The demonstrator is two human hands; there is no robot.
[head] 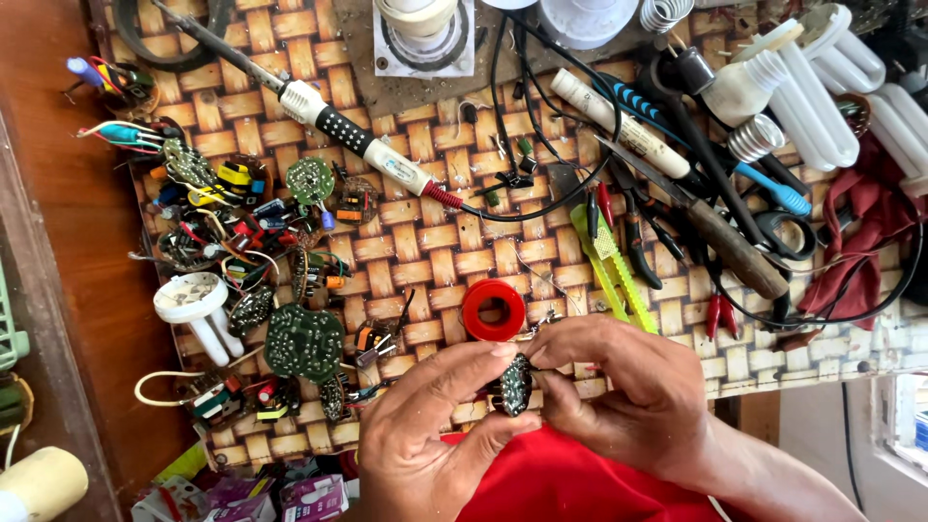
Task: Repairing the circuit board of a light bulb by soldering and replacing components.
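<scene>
Seen from above, the left hand (425,435) and the right hand (619,387) meet at the near edge of a woven-mat surface (425,242), both pinching a small round green circuit board (515,384) between thumbs and fingertips, edge-on to the camera. Just beyond the fingers lies a red tape roll (494,309). A soldering iron (358,140) lies farther back, loose circuit boards (304,340) are scattered to the left, and white lamp tubes (822,87) sit at the far right.

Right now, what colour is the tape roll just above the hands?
Red; the tape roll shows best in the head view.
</scene>
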